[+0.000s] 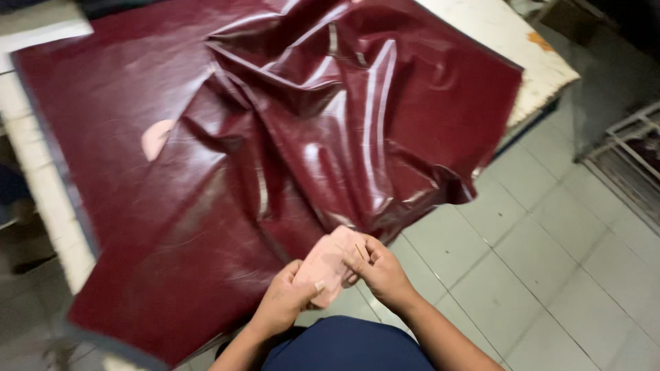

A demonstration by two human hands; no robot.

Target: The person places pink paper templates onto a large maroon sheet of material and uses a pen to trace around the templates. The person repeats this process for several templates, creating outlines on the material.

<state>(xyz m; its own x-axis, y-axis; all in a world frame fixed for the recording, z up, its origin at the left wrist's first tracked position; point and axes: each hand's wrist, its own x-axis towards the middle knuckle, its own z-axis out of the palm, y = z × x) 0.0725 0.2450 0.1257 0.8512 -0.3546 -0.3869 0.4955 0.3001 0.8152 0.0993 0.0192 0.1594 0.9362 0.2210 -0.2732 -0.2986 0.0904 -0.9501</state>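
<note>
A large sheet of glossy dark red leather-like material (275,137) lies spread and wrinkled over a white table (522,48), its near edge hanging off toward me. My left hand (285,299) and my right hand (378,271) hold a small stack of pink flat pieces (326,264) between them, just in front of the sheet's near edge. The right hand also pinches a thin yellowish stick against the pieces. Another pink piece (157,137) lies on the sheet at the left.
A grey tiled floor (550,261) fills the right and lower right. A metal rack (632,158) stands at the far right edge. The table's worn white edge (41,192) runs along the left. My dark blue clothing (347,347) is at the bottom.
</note>
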